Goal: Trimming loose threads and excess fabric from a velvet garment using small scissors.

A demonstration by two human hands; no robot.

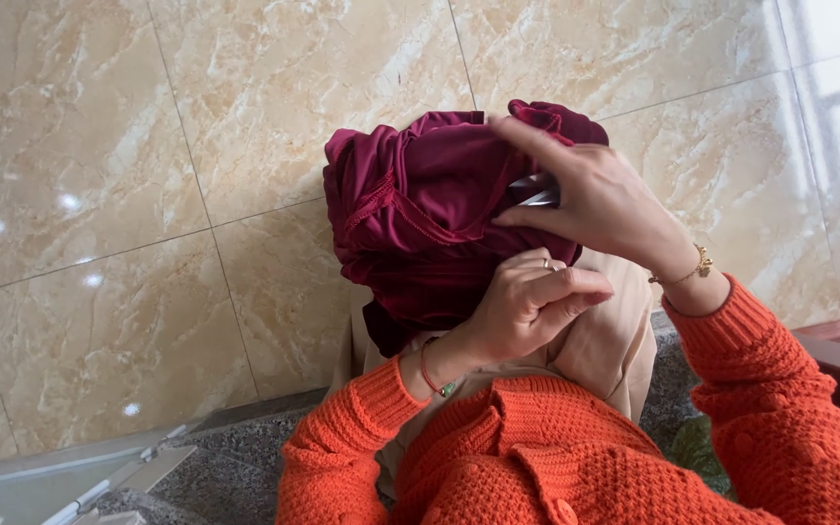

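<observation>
Orange sleeves [576, 467] lead up: both hands' fingers [537, 146] pinch the bunched maroon cloth [420, 214] between them.

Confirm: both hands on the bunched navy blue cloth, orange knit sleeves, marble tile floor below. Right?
Not quite: the cloth is dark red, a maroon, not navy blue. The head view shows it. The rest holds: the left hand and right hand are both on the bunched cloth, the sleeves are orange knit, and the marble tile floor lies below.

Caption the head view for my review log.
Both hands, left hand and right hand, bunch a dark red satin garment above a beige marble-tiled floor.
</observation>
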